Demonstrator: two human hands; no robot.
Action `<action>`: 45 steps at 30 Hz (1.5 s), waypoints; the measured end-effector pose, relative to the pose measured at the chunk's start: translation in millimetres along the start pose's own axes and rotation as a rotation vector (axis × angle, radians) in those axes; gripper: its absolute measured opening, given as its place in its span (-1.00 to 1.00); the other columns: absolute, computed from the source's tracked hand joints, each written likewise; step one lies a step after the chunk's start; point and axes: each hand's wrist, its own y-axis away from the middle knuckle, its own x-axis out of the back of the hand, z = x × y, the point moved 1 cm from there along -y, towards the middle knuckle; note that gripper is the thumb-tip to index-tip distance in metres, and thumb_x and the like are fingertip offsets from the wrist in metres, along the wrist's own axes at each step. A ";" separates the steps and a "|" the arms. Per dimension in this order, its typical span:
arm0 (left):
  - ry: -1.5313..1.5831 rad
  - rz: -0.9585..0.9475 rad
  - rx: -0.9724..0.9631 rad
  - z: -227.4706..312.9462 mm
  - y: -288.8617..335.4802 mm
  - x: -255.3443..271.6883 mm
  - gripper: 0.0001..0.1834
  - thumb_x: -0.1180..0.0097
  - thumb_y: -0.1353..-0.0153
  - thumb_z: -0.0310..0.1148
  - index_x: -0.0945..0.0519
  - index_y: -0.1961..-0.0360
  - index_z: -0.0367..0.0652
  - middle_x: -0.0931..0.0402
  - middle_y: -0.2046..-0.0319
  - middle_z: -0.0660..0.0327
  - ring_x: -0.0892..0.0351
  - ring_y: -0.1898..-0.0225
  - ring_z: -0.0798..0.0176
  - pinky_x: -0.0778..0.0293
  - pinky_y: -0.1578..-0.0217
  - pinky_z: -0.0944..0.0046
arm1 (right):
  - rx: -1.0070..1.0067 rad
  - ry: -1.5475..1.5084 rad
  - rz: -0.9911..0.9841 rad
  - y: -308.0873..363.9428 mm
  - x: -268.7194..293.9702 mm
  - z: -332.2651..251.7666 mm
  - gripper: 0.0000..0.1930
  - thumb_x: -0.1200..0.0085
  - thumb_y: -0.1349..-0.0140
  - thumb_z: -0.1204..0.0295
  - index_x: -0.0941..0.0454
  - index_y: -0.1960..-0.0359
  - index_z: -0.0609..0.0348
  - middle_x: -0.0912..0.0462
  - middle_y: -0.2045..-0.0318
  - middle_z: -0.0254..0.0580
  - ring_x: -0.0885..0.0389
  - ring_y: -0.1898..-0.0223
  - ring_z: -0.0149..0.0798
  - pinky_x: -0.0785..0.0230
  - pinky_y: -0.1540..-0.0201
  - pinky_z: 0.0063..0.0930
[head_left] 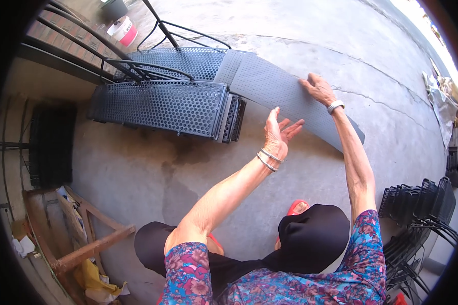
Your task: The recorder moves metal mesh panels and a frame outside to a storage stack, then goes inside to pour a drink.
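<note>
A long grey panel with fine perforations (269, 81) slants from the stacked panels toward the right, its right end low near the floor. My right hand (319, 90), with a metal watch on the wrist, is curled at the panel's far edge and appears to grip it. My left hand (279, 136), wearing bracelets, is held palm up with fingers stretched out and apart, beside the panel's near edge. Nothing is in it. To the left lie black panels with larger round holes (158, 109), stacked on edge, with another mesh panel (180, 60) behind them.
Black metal tube frames (163, 30) rise at the upper left, near a pink and white bucket (123, 31). A rusty angled frame (94, 249) stands at lower left. Several black metal frames (417, 203) are stacked at right. Concrete floor (229, 178) lies between.
</note>
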 end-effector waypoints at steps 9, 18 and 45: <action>-0.351 0.036 0.095 -55.5 14.3 53.9 -0.47 0.27 -0.26 0.05 -0.24 0.02 -0.22 -0.44 0.29 -0.01 -0.59 0.37 0.06 -0.57 0.44 0.26 | -0.114 -0.299 -0.130 82.1 2.3 10.6 -0.70 -0.07 -0.09 0.23 -0.43 0.39 0.27 -0.54 0.53 -0.09 -0.44 0.49 -0.34 -0.32 0.41 -0.45; -0.462 0.164 0.100 -78.4 16.1 114.9 -0.51 0.39 -0.31 0.00 -0.26 0.06 -0.24 -0.47 0.23 -0.04 -0.54 0.19 0.06 -0.52 0.18 0.20 | -0.228 -0.338 -0.092 128.7 -24.9 -9.1 -0.80 -0.10 -0.06 0.26 -0.53 0.41 0.12 -0.58 0.59 -0.15 -0.51 0.59 -0.32 -0.32 0.48 -0.46; -0.348 0.249 -0.034 -43.8 3.3 140.8 -0.48 0.47 -0.32 -0.02 -0.23 0.12 -0.37 -0.38 0.27 -0.13 -0.51 0.23 -0.11 -0.56 0.25 0.04 | -1.100 -1.521 -0.270 332.6 -69.0 39.5 -0.25 0.14 -0.08 -0.21 -0.35 0.20 0.43 -0.53 0.32 0.07 -0.58 0.29 -0.12 -0.46 0.22 -0.36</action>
